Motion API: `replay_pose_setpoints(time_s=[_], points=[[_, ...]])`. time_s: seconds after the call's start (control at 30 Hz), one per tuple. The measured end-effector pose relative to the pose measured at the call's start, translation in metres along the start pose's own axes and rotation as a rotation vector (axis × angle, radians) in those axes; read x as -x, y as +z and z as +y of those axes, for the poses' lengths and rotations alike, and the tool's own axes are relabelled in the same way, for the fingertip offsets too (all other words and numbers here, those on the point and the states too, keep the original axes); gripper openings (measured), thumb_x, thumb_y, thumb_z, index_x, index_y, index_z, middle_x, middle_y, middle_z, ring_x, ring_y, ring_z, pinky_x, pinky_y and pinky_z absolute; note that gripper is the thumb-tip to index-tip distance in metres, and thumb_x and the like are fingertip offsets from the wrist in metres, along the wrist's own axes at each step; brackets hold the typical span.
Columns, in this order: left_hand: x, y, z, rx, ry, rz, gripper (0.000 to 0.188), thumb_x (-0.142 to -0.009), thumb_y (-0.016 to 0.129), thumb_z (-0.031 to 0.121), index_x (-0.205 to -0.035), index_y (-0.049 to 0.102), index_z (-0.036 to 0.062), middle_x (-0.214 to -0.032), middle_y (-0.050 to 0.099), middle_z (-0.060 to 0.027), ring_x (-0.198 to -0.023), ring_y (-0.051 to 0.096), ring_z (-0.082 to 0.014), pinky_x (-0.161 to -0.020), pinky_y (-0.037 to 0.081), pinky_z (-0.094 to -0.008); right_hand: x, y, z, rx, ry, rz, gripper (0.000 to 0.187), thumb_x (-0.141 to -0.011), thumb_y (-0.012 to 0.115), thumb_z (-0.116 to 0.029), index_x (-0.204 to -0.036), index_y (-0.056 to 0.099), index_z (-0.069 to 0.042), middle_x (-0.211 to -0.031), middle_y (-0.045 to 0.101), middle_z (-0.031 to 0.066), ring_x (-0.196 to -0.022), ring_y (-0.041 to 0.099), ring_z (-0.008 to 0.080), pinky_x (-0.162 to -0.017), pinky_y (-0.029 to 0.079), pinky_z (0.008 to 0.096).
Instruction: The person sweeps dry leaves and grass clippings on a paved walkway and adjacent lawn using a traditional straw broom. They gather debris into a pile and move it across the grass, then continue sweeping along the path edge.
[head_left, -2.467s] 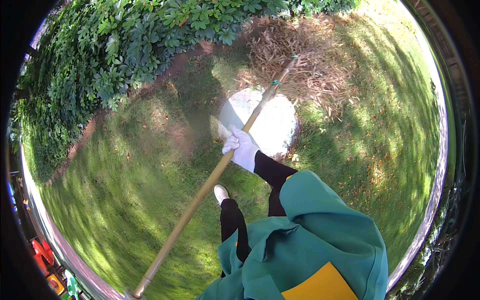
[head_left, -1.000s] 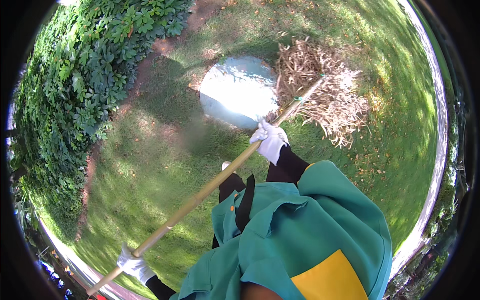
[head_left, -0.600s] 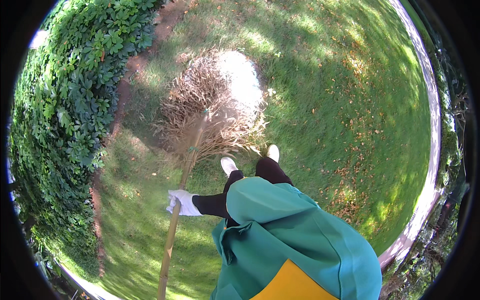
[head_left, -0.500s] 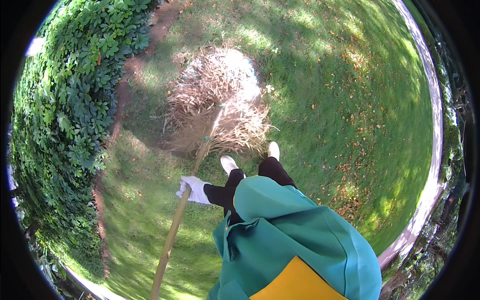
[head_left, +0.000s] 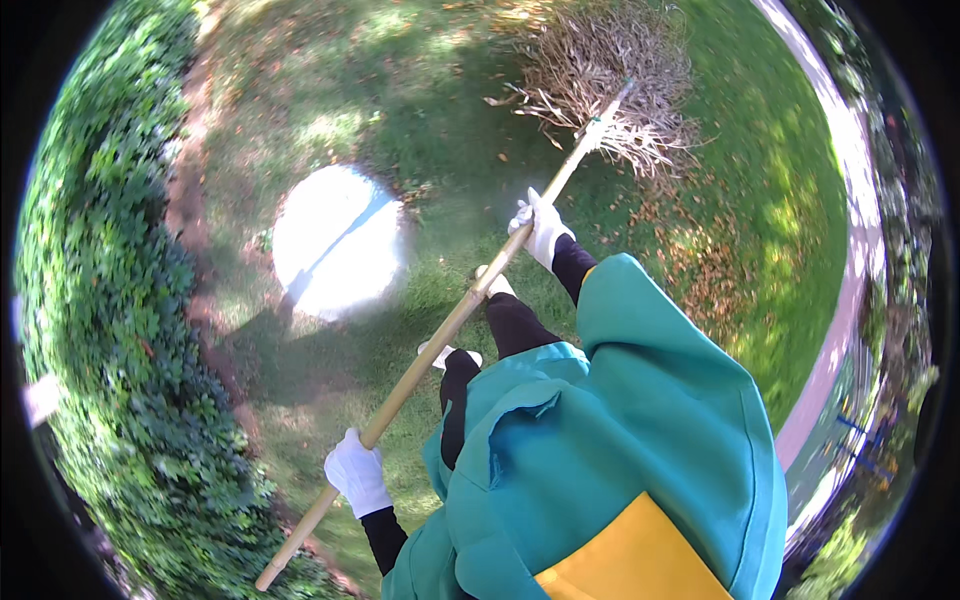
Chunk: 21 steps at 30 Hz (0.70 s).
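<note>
Wraps white-gloved left hand (head_left: 358, 472) low and right hand (head_left: 541, 226) higher up, tight round a long bamboo broom (head_left: 455, 318). Has its bushy twig head (head_left: 610, 72) out front on the right, over grass (head_left: 470, 130), touching or lifted hard to tell. Could bump the green hedge (head_left: 110, 320) with the bare end (head_left: 275, 573) by swinging too wide. Could scatter the fallen leaves (head_left: 700, 270) by brushing too hard.

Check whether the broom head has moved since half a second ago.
Yes, rightward: the broom head overlapped the white disc; now it's clear, to the disc's upper right in view.
</note>
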<state>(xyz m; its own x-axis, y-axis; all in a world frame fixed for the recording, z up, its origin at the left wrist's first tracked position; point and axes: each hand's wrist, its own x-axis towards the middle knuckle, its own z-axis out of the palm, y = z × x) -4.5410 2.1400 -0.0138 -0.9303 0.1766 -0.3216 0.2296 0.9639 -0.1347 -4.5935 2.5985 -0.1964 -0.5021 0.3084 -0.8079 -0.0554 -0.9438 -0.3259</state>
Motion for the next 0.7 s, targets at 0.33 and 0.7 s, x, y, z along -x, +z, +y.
replay_pose_setpoints(time_s=[0.33,0.7], points=[[-0.186,-0.086,0.157,-0.294,0.848,0.375,0.021,-0.074,0.058,0.02,-0.095,0.064,0.015,-0.065,0.058,-0.0064,-0.059,0.059,-0.023,-0.056,0.046,-0.0387,0.102,-0.168,-0.104,-0.833,-0.458,0.162,0.036,-0.093,0.047,-0.047,-0.096,0.037,-0.013,-0.046,0.029,-0.0068,-0.037,0.03,0.0104,-0.042,0.033,0.03],[-0.167,-0.182,0.301,-0.62,1.677,0.823,0.003,-0.081,0.053,0.011,-0.08,0.056,0.0124,-0.056,0.052,-0.0014,-0.053,0.053,-0.0176,-0.057,0.039,-0.0324,0.189,-0.234,0.115,-1.566,-0.414,0.217,0.048,-0.096,0.04,-0.045,-0.056,0.036,-0.018,-0.037,0.031,-0.005,-0.034,0.035,0.0132,-0.046,0.042,0.0314]])
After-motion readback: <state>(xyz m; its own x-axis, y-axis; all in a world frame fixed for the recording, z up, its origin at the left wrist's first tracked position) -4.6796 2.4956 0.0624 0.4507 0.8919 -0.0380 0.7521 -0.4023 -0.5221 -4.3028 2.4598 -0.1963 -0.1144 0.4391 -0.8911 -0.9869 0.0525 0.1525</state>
